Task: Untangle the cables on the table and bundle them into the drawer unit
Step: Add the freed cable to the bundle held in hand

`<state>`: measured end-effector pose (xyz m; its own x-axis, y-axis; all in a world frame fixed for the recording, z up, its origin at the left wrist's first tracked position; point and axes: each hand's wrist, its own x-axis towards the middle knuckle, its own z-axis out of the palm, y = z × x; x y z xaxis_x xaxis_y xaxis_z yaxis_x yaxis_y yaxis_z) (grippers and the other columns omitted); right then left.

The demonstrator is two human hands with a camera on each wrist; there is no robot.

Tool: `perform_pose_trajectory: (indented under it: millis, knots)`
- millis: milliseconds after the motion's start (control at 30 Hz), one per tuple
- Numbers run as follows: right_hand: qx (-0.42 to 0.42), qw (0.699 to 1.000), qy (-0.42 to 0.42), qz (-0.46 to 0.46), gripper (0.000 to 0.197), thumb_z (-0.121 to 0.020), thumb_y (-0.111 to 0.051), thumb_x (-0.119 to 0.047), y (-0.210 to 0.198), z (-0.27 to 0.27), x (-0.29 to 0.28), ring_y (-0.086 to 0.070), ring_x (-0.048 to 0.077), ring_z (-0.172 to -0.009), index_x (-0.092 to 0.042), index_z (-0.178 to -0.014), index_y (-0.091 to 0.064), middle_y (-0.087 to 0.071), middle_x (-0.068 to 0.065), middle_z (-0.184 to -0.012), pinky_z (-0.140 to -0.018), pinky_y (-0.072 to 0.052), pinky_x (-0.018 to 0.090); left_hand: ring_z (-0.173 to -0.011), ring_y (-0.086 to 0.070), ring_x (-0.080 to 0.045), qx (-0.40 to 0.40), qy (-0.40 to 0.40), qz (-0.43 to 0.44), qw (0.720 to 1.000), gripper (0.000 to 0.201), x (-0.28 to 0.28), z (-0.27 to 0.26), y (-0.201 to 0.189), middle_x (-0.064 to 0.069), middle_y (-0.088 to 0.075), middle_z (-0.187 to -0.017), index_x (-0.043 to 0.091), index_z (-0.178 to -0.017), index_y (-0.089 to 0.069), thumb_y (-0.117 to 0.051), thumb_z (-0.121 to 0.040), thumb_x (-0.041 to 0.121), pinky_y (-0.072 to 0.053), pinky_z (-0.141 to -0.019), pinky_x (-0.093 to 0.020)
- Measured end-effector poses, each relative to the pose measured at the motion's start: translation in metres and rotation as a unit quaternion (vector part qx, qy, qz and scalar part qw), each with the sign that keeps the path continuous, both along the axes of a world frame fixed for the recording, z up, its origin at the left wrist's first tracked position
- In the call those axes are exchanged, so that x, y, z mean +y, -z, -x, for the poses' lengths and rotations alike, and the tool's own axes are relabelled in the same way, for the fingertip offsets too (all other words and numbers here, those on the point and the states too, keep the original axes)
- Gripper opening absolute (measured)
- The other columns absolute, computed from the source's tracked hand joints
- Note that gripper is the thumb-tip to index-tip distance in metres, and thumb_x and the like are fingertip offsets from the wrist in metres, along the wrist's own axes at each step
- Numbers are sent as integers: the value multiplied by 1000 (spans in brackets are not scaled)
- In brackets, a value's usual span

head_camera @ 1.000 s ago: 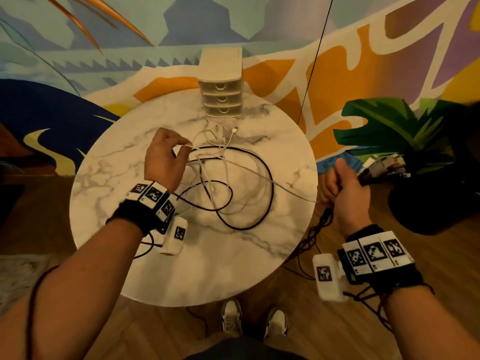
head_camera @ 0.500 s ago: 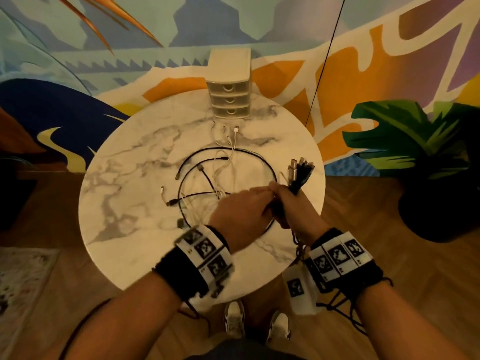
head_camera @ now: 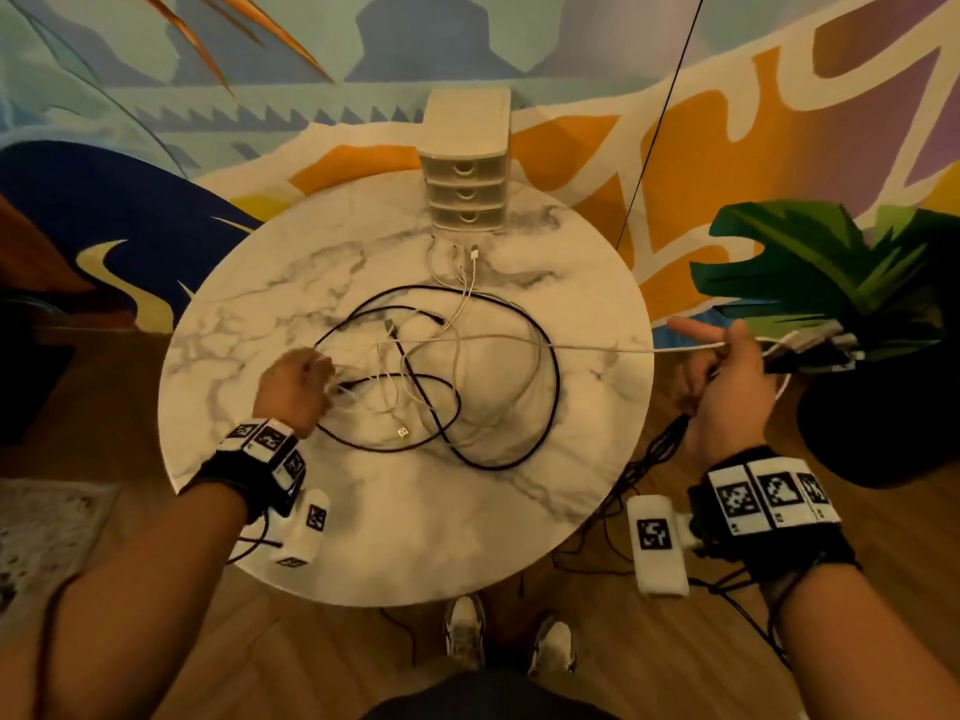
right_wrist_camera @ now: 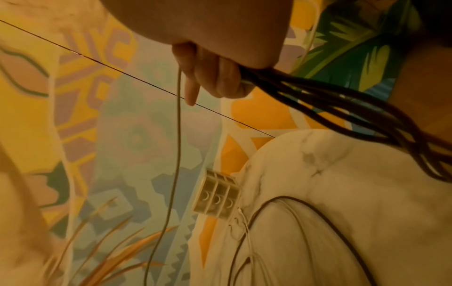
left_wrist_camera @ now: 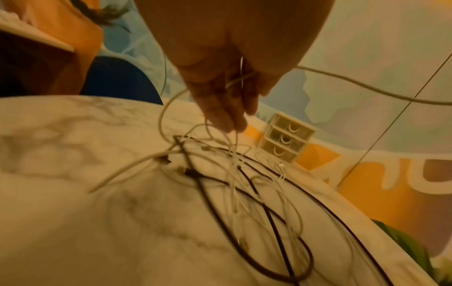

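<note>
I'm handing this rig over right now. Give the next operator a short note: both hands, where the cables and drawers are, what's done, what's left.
Left hand: over the table, pinching white cable strands at the tangle.
Right hand: off the table's right edge, gripping a bundle of dark cables and one white cable stretched taut across the pile.
Drawer unit: far edge of the table, all three drawers closed.
Done: one bundle gathered in the right hand.
Left: free the taut white cable, separate the black and white loops, bundle each, open a drawer and stow them.
</note>
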<state>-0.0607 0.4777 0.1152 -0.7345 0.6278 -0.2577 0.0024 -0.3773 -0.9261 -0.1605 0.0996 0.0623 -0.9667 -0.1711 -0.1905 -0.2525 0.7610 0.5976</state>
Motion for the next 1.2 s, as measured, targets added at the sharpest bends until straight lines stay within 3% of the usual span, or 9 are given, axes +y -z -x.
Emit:
perform_pose_trajectory:
  millis: [100, 233, 367, 500, 567, 633, 833, 1033, 1200]
  knots:
    - [-32, 999, -17, 4, 60, -102, -26, -46, 10, -5, -4, -22, 10, -34, -9, -86, -71, -29, -5, -37, -38, -18, 18, -52, -58, -25, -80, 55, 8, 995, 44, 17, -14, -5, -16, -66, -78, 6, -78, -64, -38, -99, 35, -49, -55, -31]
    - [-83, 993, -70, -36, 64, -102, -27, -45, 17, -10, -20, -21, 9, -31, -5, -76, -70, -28, -5, -34, -37, -18, 18, -62, -58, -26, 98, 37, 23, 994, 50, 41, 1, -55, -11, -64, -67, 9, -74, -65, -34, -100, 39, -40, -58, -30]
    - [-70, 985, -140, -65, 64, -102, -33, -38, 3, -13, -51, -21, 10, -34, 3, -61, -59, -27, -3, -35, -38, -17, 21, -72, -59, -31, 195, 152, 91, 965, 44, 86, -11, -100, -10, -65, -75, 15, -79, -62, -33, -97, 43, -45, -63, -36]
    - [-78, 948, -296, -85, 46, -100, -37, -38, -1, -19, -88, -31, 5, -33, -6, -93, -70, -35, -8, -39, -40, -23, 15, -89, -57, -28, 150, 326, 209, 910, 27, 144, -66, -92, -4, -58, -100, 18, -97, -57, -35, -98, 35, -42, -65, -37]
    - [-104, 944, -307, -61, 32, -98, -44, -37, 2, -18, -98, -38, 1, -36, -13, -88, -63, -41, -12, -38, -44, -29, 16, -91, -55, -24, 128, 367, 208, 898, 25, 155, -88, -75, -2, -54, -105, 18, -112, -53, -36, -97, 30, -43, -66, -37]
    - [-114, 937, -318, -88, 32, -98, -46, -32, 9, -17, -99, -31, 4, -39, -15, -72, -54, -35, -10, -40, -48, -27, 24, -86, -55, -24, 111, 362, 142, 914, 24, 155, -97, -55, -2, -54, -104, 16, -114, -53, -39, -97, 26, -47, -67, -39]
    - [-98, 937, -306, -136, 45, -102, -36, -30, 16, -20, -83, -23, 6, -37, -10, -91, -74, -26, -1, -45, -40, -22, 17, -98, -57, -30, -82, 237, 44, 967, 19, 99, -86, 29, -13, -61, -102, 7, -100, -62, -48, -95, 19, -41, -82, -31]
    - [-138, 946, -257, -139, 56, -102, -36, -31, 9, -19, -66, -31, 5, -31, 5, -68, -61, -39, -8, -32, -38, -25, 12, -85, -56, -35, 114, 96, 70, 986, 18, 41, -13, 4, -21, -58, -93, 0, -91, -62, -50, -94, 12, -40, -73, -37]
    - [-121, 968, -203, -82, 48, -99, -44, -30, -6, -16, -63, -29, 5, -33, -14, -54, -42, -36, -9, -37, -37, -25, 17, -91, -57, -38, -12, 227, 130, 965, 22, 37, -26, 24, -21, -57, -95, 0, -91, -64, -50, -95, 17, -40, -75, -37]
